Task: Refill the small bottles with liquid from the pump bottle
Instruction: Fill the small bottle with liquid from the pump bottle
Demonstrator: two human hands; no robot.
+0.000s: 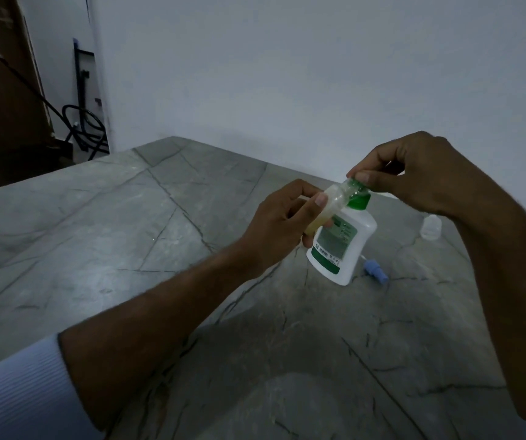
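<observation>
Here both hands, left (pixel 282 223) and right (pixel 414 173), grip the small bottle (pixel 334 201), half hiding it.

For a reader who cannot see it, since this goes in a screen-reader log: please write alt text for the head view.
The left hand holds a small clear bottle with yellowish liquid above a grey stone table, while the right hand pinches its top. Just behind stands a white bottle with a green collar; a blue pump piece and another small clear bottle are on the table.
</observation>
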